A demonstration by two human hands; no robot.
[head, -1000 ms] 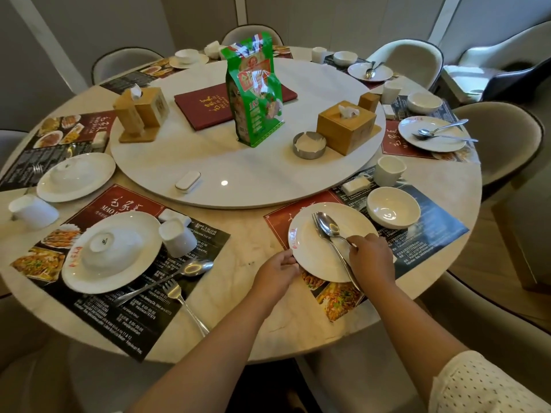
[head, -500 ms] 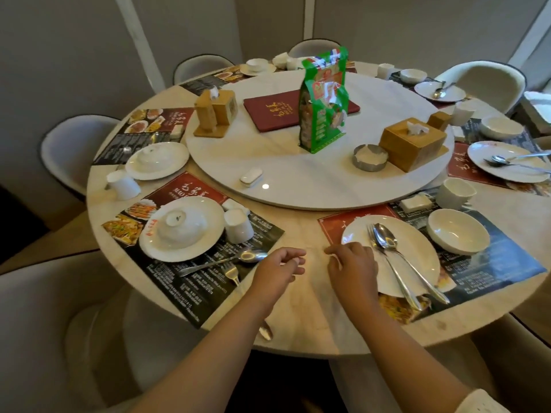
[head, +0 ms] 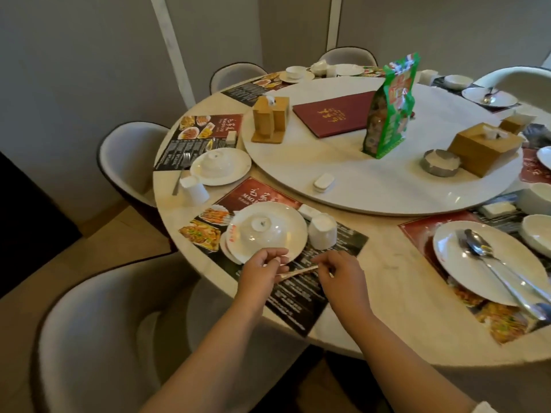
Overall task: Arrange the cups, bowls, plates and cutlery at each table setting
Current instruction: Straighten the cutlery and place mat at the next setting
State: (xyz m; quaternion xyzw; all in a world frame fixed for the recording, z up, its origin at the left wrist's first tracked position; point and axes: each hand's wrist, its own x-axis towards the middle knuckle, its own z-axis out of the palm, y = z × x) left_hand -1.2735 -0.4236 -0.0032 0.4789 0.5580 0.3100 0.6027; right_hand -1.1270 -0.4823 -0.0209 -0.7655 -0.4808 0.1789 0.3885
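Your left hand (head: 262, 263) and right hand (head: 337, 269), fingers curled, seem to pinch blurred cutlery (head: 298, 272) at the plate's (head: 293, 234) 6 o'clock. Swing it and you could clip the overturned bowl (head: 262, 231) or the cup (head: 322, 231).

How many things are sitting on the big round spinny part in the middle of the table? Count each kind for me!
wooden boxes: 3
red menu: 1
green bag: 1
metal dish: 1
small white box: 1
Total: 7
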